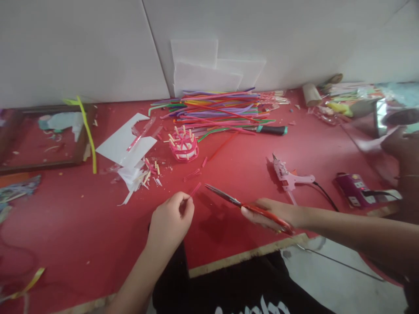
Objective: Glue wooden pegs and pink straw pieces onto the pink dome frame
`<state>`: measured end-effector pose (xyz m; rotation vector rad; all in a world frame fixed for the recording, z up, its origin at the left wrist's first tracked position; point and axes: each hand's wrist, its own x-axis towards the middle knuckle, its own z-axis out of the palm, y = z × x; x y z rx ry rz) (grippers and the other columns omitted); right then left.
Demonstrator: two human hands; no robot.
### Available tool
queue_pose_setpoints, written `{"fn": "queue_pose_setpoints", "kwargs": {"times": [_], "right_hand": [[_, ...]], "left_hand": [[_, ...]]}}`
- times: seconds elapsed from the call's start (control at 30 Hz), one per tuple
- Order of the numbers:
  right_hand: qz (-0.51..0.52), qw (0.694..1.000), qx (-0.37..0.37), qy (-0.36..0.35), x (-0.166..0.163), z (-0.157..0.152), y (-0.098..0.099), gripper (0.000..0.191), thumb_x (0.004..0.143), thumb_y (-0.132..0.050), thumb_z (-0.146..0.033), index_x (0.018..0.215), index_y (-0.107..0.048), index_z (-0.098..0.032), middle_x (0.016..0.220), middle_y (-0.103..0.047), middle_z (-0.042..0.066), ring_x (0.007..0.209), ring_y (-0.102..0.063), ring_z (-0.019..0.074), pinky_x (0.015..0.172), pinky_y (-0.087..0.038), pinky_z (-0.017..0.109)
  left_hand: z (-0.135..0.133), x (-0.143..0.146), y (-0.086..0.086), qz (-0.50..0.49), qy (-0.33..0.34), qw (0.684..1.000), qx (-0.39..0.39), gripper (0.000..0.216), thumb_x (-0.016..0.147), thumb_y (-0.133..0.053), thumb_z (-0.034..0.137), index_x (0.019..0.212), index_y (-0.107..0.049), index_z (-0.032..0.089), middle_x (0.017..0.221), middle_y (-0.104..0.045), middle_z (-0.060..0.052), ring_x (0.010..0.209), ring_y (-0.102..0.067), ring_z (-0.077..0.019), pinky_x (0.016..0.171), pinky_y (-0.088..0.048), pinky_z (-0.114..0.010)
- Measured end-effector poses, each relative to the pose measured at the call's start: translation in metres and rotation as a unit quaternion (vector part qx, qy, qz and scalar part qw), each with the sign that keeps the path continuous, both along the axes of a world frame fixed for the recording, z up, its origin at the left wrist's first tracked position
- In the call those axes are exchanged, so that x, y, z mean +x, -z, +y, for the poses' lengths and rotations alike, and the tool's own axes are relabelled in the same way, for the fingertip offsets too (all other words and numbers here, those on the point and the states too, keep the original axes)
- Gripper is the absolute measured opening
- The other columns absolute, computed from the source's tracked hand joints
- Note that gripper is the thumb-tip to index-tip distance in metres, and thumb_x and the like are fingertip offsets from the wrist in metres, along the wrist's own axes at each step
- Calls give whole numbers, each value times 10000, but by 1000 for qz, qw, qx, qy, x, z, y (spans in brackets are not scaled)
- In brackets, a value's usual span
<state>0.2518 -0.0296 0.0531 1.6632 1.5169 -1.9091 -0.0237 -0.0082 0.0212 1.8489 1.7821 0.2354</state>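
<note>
Between thumb and finger of my left hand is a short pink pipe cleaner piece, its tip pointing up and right. My right hand grips red-handled scissors, whose blades point left toward that piece without touching it. The blades look closed or nearly so. Beyond my hands stands a small round pink craft piece with pale sticks poking up around it. Short pink cut pieces lie on the red table between it and my hands.
Behind lies a heap of coloured pipe cleaners, with a dark-handled tool beside it. To the right are a pink glue gun and a purple power strip. White paper and scraps lie left. Another person's arm shows far right.
</note>
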Motion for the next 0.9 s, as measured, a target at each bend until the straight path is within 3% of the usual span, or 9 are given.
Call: {"fn": "queue_pose_setpoints", "kwargs": {"times": [0.23, 0.5, 0.73, 0.9], "right_hand": [[52, 997, 62, -16, -5, -12, 4, 553, 921, -515, -650, 655, -295, -217, 604, -219, -68, 547, -217, 92, 507, -198, 286], [59, 996, 68, -17, -9, -16, 6, 603, 895, -504, -716, 639, -286, -215, 623, -219, -65, 573, -222, 93, 526, -200, 272], [71, 995, 71, -4, -10, -19, 9, 619, 867, -538, -737, 641, -296, -215, 625, -230, -66, 580, -227, 89, 528, -203, 260], [20, 998, 54, -20, -15, -14, 3, 666, 793, -528, -821, 608, -343, -209, 576, -286, -60, 556, -277, 89, 512, -227, 251]], "left_hand": [[2, 5, 0, -33, 9, 999, 13, 161, 880, -505, 339, 788, -590, 236, 700, -706, -4, 614, -664, -196, 584, -391, -263], [0, 12, 5, -97, 18, 995, 9, 180, 891, -481, 343, 793, -581, 230, 628, -655, 11, 537, -617, -169, 551, -395, -260], [3, 11, 6, -166, 11, 985, -47, 226, 911, -483, 378, 763, -573, 232, 582, -654, 38, 514, -613, -150, 550, -443, -247], [5, 7, 6, -202, -5, 975, -86, 255, 921, -481, 394, 748, -567, 228, 584, -655, 41, 466, -575, -127, 513, -456, -235]]}}
